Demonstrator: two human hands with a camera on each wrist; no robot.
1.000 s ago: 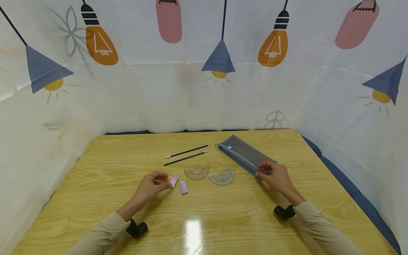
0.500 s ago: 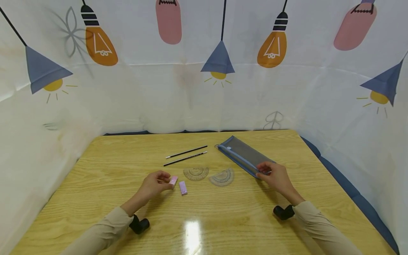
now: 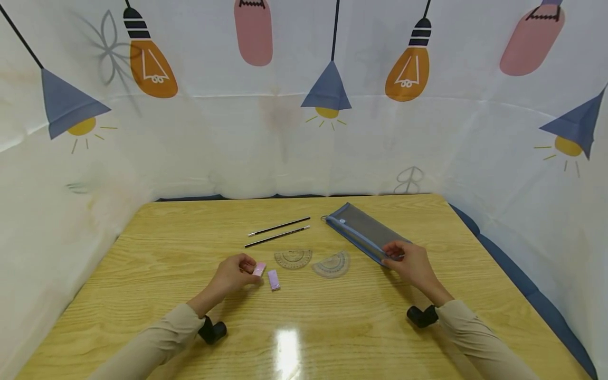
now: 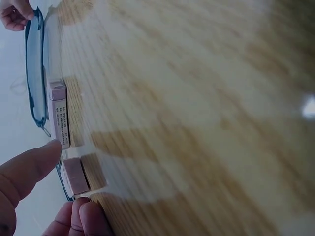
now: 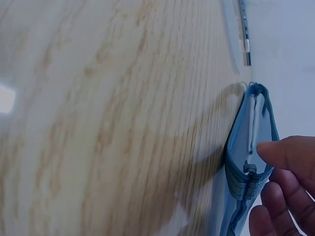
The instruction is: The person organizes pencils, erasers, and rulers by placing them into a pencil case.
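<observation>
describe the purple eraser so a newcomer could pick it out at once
On the wooden table, find the person's left hand. To its right, the purple eraser lies beside the pink eraser but farther from the hand; its lilac colour sets it apart from that pinker neighbour.

- Lilac eraser (image 4: 59, 123): several lines of small dark print on its side, too small to read.
- One protractor (image 3: 293, 259) and another protractor (image 3: 331, 265): fine scale markings, figures illegible.
- Pencil (image 5: 244, 24): light marks, too blurred to read.
</observation>
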